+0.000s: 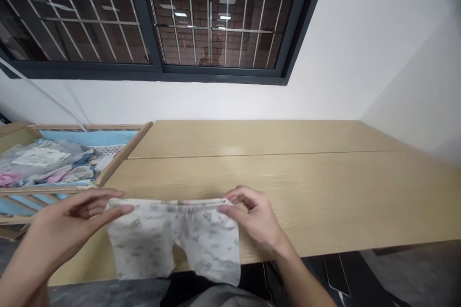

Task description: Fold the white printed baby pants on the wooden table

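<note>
A small pair of white shorts [144, 244] with a faint printed pattern hangs between my hands, its waistband uppermost and stretched out straight. My left hand [86, 213] pinches the left end of the waistband between thumb and fingers. At the right end, my right hand [252, 213] grips the band the same way. Both legs of the shorts drop over the near edge of the wooden table [324, 192], with the gap between them showing.
Left of the table stands a wooden crib [124, 156] with a blue lining, heaped with baby clothes [72, 165]. A white wall [223, 100] and a barred window [216, 19] rise behind. Below the table's front edge lies a phone [336, 273] with a cable.
</note>
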Demonstrator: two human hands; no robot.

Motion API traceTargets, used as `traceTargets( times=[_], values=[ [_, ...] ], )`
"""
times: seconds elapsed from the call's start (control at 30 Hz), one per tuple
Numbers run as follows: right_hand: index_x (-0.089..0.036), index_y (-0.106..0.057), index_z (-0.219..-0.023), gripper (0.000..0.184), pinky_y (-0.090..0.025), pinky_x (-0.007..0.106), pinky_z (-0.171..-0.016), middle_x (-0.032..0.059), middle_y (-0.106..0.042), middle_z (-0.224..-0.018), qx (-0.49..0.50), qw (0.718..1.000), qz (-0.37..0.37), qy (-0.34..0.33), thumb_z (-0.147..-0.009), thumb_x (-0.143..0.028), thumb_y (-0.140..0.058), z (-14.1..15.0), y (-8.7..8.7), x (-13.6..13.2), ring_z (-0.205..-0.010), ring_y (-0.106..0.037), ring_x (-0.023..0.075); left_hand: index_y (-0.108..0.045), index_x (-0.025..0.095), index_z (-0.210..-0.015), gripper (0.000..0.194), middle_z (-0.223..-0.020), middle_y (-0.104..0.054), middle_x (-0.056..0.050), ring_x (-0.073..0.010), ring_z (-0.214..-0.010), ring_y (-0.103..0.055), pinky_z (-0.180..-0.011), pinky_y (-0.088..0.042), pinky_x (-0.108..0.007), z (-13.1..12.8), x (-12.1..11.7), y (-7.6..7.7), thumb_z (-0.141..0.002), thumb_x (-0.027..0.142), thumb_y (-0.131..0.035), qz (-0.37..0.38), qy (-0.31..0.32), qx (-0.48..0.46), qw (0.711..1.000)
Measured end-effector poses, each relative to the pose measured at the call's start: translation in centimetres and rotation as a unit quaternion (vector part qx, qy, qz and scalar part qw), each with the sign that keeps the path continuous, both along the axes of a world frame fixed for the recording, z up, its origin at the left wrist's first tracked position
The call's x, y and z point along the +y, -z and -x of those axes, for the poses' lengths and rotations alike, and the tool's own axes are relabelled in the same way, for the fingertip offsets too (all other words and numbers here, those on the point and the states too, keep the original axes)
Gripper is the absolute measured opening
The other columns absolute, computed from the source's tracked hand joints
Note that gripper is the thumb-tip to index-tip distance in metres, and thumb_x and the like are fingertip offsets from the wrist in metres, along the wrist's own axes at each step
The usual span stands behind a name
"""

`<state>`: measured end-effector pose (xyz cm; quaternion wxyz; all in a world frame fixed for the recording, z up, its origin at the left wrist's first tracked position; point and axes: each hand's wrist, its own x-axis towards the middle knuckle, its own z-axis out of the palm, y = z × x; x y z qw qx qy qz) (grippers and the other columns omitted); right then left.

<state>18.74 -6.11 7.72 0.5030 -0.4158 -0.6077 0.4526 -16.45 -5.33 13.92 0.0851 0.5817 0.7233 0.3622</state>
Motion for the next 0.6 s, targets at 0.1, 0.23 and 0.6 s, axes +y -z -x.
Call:
traceTargets(
  times=[0.1, 0.23, 0.6],
  values=[
    [-0.023, -0.075, -0.092, 0.026, -0.054, 0.035, -0.077, 0.0054, -0.072, -0.088, -0.018, 0.997, -0.041, 0.055, -0.079, -0.045, -0.081, -2.8, -1.2, 2.5, -0.082, -0.066, 0.0194, -0.075, 0.029, -0.076, 0.054, -0.081, -0.078, 0.004, -0.0257, -0.079, -0.074, -0.084, -0.063, -0.039, -3.7, 2.8, -0.8, -0.044, 0.072, -0.082, -0.032, 0.024, -0.085, 0.996],
    [-0.021, -0.072, -0.095, 0.032, -0.051, 0.031, -0.068, 0.0050, -0.069, -0.085, -0.052, 0.995, -0.040, 0.076, -0.082, -0.049, -0.075, -5.8, -1.0, 7.2, -0.076, -0.063, 0.0176, -0.076, 0.024, -0.086, 0.052, -0.093, -0.079, -0.003, -0.0257, -0.087, -0.074, -0.084, -0.062, -0.035, -6.5, 7.6, 0.4, -0.057, 0.066, -0.080, -0.006, 0.163, -0.117, 0.980],
    [-0.019, -0.061, -0.084, 0.020, -0.043, 0.026, -0.062, 0.0000, -0.061, -0.073, -0.249, 0.962, 0.024, 0.112, -0.084, -0.039, -0.062, -7.8, 8.5, 23.1, -0.064, -0.054, 0.0134, -0.076, 0.015, -0.099, 0.027, -0.098, -0.078, -0.009, -0.0238, -0.092, -0.072, -0.084, -0.054, -0.030, -10.5, 23.0, 10.0, -0.084, 0.034, -0.064, 0.065, 0.227, -0.023, 0.971]
  ],
)
